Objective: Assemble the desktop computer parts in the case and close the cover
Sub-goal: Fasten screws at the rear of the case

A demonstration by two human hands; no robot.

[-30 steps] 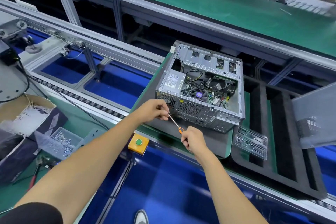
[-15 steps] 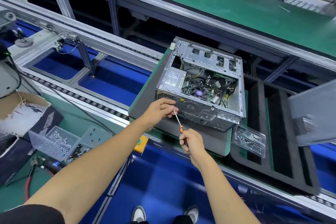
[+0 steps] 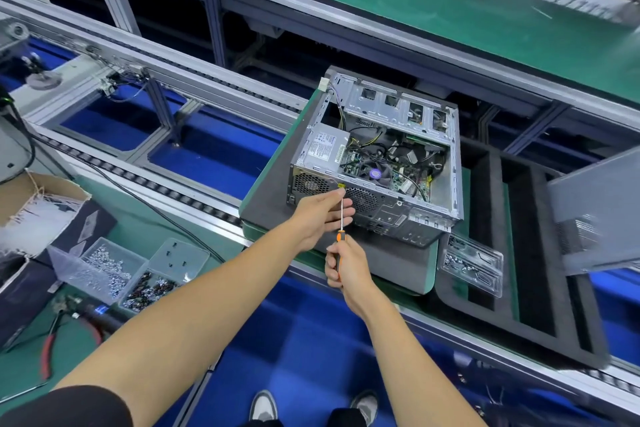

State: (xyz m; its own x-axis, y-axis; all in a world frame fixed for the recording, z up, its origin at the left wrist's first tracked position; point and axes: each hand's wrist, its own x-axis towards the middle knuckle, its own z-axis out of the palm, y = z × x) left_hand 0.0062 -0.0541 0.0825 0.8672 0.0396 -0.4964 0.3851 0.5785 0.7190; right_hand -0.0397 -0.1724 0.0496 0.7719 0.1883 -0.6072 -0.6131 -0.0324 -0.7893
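Note:
An open desktop case (image 3: pixel 433 215) lies on its side on a grey foam pad (image 3: pixel 273 204), its rear panel facing me, with the power supply (image 3: pixel 323 149), motherboard and cables showing inside. My right hand (image 3: pixel 346 265) grips the orange-and-black handle of a screwdriver (image 3: pixel 341 215). Its shaft points up at the rear panel's top edge, near the power supply. My left hand (image 3: pixel 320 217) pinches the shaft just below the tip, fingers against the rear panel. The grey side cover (image 3: pixel 595 215) stands tilted at the right.
A clear plastic tray of small parts (image 3: pixel 472 265) lies right of the case. At the left are clear bins of screws (image 3: pixel 104 267), a cardboard box (image 3: pixel 38 211) and red-handled pliers (image 3: pixel 48 347). Conveyor rails (image 3: pixel 194 69) run behind; a black foam frame (image 3: pixel 540 329) sits at the right.
The screwdriver has swung from a slant to nearly upright, with its tip raised to the rear panel's top edge. My left hand has moved up with it, and the view has shifted.

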